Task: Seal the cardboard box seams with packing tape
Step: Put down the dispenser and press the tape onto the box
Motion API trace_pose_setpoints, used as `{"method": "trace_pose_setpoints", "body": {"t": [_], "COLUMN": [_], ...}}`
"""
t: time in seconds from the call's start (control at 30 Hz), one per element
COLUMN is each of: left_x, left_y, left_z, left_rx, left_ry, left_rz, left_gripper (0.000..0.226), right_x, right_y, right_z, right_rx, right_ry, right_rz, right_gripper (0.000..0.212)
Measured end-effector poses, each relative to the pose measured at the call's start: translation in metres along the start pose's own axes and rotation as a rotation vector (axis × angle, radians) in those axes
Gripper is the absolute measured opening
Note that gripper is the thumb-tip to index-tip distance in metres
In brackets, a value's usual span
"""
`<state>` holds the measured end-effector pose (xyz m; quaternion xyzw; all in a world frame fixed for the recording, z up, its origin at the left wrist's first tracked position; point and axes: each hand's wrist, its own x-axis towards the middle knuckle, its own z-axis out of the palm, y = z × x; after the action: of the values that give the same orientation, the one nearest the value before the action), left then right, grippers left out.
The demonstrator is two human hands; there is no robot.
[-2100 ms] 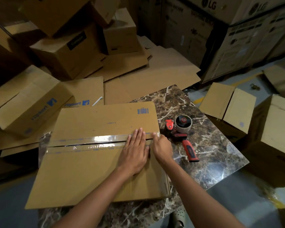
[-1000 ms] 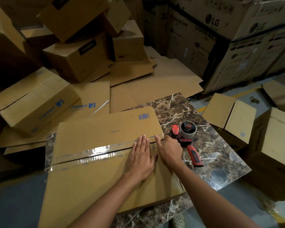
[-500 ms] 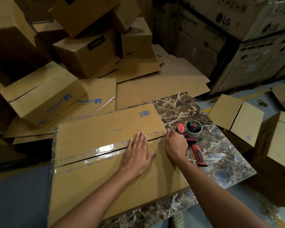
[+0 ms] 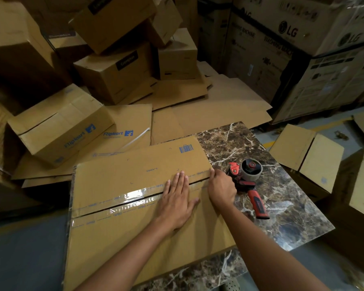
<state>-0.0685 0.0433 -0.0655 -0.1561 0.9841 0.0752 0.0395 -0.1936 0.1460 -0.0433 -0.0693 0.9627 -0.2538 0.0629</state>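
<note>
The flattened cardboard box [image 4: 118,234] is being supported on the marble table [image 4: 286,208], directly in front of the person. Its centre seam [image 4: 105,210] is being run from left to right, and both hands are being kept at the right-hand end of that seam. A strip of clear packing tape [image 4: 132,196] is being shown along the seam, glossy on the left part and passing under the left hand [image 4: 177,204].

The left part of the table is being covered by the box, and the near left corner of the box is being carried past the table's near edge. To the right of the box, a wide area of bare marble is being left open. Part of it is being occupied by the red-handled tape dispenser [image 4: 247,181], which is being rested on its side just beside the right hand [image 4: 222,190], apart from the box. Beyond the far edge of the box, flat cardboard sheets [image 4: 198,114], a Flipkart box [image 4: 59,131] and large LG cartons [image 4: 282,45] are being stacked on the floor.

The left hand is being laid flat, palm down, with the fingers straight and together, and the tape and seam are being pressed under it. The right hand is being curled over the right edge of the box at the seam end, and that edge is being gripped by the fingers. Whether the tape end is also being pinched there cannot be told.
</note>
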Motion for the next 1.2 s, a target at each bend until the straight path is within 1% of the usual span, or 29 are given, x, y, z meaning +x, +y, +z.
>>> {"method": "trace_pose_setpoints", "body": {"t": [0.03, 0.1, 0.17, 0.2, 0.27, 0.37, 0.43, 0.5, 0.63, 0.73, 0.8, 0.97, 1.2], "left_x": [0.0, 0.0, 0.0, 0.0, 0.0, 0.001, 0.007, 0.021, 0.07, 0.107, 0.122, 0.128, 0.103], "left_y": [0.0, 0.001, 0.0, -0.001, -0.002, -0.004, -0.007, -0.009, 0.003, 0.018, 0.026, 0.031, 0.002], "left_z": [0.001, 0.003, 0.003, 0.002, 0.0, -0.003, -0.007, -0.015, -0.035, -0.041, -0.036, -0.014, -0.013], "left_rx": [0.002, 0.004, -0.002, -0.01, -0.031, -0.045, -0.06, -0.106, -0.22, -0.224, -0.216, -0.075, -0.052], "left_ry": [0.009, 0.02, 0.023, 0.022, 0.01, -0.013, -0.023, -0.012, 0.101, 0.157, 0.164, 0.167, 0.166], "left_rz": [-0.005, -0.015, -0.019, -0.015, -0.007, 0.014, 0.039, 0.037, 0.01, 0.035, 0.026, -0.022, -0.053], "left_gripper": [0.085, 0.084, 0.084, 0.083, 0.082, 0.077, 0.071, 0.066, 0.063, 0.061, 0.063, 0.069, 0.074], "right_x": [-0.003, -0.009, -0.01, -0.008, -0.003, -0.001, -0.001, -0.001, -0.003, -0.003, -0.004, -0.002, -0.003], "right_y": [-0.002, -0.002, -0.001, -0.001, 0.002, 0.004, 0.002, 0.0, 0.0, 0.0, 0.001, 0.0, 0.002], "right_z": [0.0, 0.004, 0.004, 0.004, 0.002, 0.001, 0.001, 0.001, 0.001, -0.001, -0.002, -0.001, 0.002], "right_rx": [0.0, -0.063, -0.141, -0.142, -0.089, -0.009, 0.026, 0.052, 0.125, 0.202, 0.23, 0.197, 0.136], "right_ry": [0.007, -0.001, -0.046, -0.074, -0.106, -0.097, -0.075, -0.042, 0.06, 0.116, 0.124, 0.12, 0.124], "right_rz": [0.002, -0.078, -0.16, -0.158, -0.116, -0.078, -0.06, -0.039, -0.012, 0.074, 0.102, 0.091, 0.029], "right_gripper": [0.051, 0.066, 0.078, 0.081, 0.076, 0.053, 0.043, 0.044, 0.05, 0.048, 0.047, 0.048, 0.05]}}
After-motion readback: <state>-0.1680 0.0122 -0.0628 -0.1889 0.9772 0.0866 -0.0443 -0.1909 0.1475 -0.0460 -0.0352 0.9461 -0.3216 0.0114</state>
